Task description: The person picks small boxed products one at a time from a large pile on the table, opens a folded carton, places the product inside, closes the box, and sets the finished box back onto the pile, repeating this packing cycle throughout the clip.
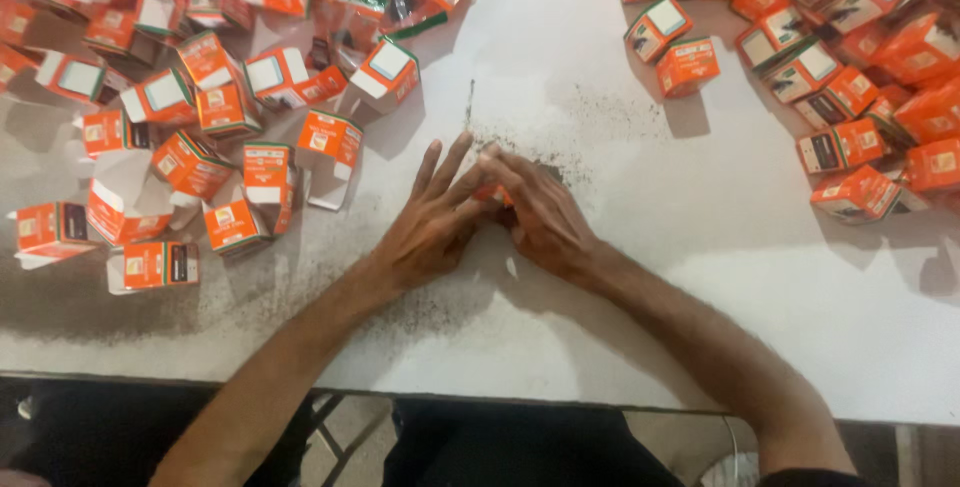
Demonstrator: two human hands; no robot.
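- The left hand and right hand met at frame centre, both closed around a small orange box.
- Judged step: folding it; next needs firm pressing of flaps.

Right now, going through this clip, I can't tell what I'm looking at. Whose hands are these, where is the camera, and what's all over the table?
There is one picture, from a camera on a person's head, looking down at their own bare hands. The left hand and right hand meet at the middle of a white table, closed around something small and orange, mostly hidden. Open orange-and-white cartons lie scattered on the left; closed orange boxes are heaped on the right. Dark specks dust the table beyond the hands.
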